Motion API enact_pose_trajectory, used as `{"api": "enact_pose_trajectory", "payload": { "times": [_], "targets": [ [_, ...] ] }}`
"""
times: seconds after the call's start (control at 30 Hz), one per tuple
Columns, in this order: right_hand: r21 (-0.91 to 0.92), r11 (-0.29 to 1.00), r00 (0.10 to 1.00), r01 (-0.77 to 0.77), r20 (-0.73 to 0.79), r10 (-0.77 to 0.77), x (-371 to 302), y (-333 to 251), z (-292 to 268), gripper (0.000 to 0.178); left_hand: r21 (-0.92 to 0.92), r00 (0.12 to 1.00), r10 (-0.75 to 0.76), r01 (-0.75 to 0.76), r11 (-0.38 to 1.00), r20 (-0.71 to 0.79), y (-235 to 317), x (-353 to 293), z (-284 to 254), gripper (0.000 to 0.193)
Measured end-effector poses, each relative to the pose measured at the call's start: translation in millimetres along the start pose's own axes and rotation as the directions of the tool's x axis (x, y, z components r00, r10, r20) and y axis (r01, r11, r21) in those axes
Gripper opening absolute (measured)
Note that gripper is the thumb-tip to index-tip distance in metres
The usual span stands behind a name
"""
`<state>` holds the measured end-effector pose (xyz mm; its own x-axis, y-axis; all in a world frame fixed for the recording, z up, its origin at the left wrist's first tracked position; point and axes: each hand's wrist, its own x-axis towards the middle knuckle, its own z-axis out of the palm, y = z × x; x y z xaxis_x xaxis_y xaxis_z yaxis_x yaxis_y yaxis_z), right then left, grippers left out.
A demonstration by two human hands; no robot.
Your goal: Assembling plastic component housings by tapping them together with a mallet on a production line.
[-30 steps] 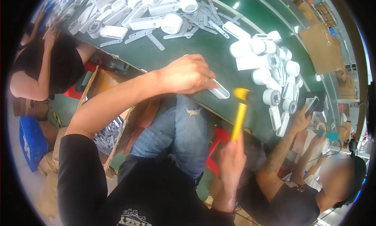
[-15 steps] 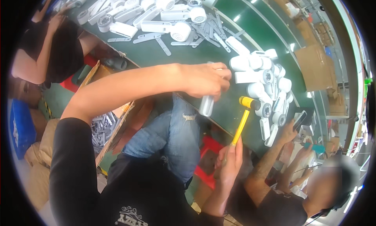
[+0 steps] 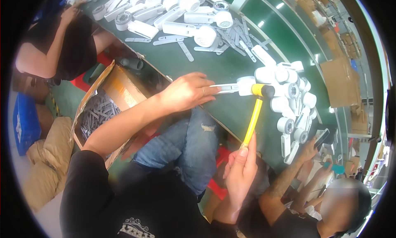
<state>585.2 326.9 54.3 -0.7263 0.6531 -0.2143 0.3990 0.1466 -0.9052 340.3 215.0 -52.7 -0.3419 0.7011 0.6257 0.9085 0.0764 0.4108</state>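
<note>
At the centre of the frame, your left hand (image 3: 190, 91) pinched the handle of the white unit (image 3: 245, 86), now turned sideways above the green worktop (image 3: 231, 116); half a second earlier, its end pointed down. Lower, your right hand (image 3: 241, 165) was wrapped around the yellow hammer (image 3: 254, 116). Its head, before apart, overlapped the unit's round head, seemingly within striking reach; contact I could not tell.

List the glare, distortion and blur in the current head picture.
Head view: bright glare spots on the green surface at upper right, whose edges curve; head view: the white piece in the left hand looks washed out; head view: the yellow hammer reads clearly; head view: a blurred patch hides part of the co-worker's head.
</note>
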Motion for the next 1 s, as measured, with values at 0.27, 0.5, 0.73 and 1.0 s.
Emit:
{"api": "enact_pose_trajectory", "payload": {
  "times": [0.27,0.5,0.73,1.0],
  "targets": [
    [-0.218,0.962,0.986,0.162,0.010,-0.164,26.8,57.1,14.0,0.054,-0.055,0.999,-0.006,0.004,0.999,-0.040,2.5,4.1,4.2,0.030],
    [-0.343,0.933,0.993,0.105,0.082,-0.082,40.6,40.1,14.0,0.055,-0.050,0.999,-0.030,0.029,0.998,-0.019,-0.8,2.4,2.7,0.026],
    [-0.356,0.923,0.989,0.147,0.075,-0.128,43.4,42.2,15.5,0.053,-0.069,0.998,-0.049,0.047,0.997,-0.038,3.9,1.7,3.6,0.026],
    [-0.413,0.905,0.994,0.104,0.072,-0.081,40.4,44.5,17.9,0.057,-0.065,0.999,-0.043,0.041,0.997,-0.025,0.8,4.9,4.0,0.026]
  ]
}}
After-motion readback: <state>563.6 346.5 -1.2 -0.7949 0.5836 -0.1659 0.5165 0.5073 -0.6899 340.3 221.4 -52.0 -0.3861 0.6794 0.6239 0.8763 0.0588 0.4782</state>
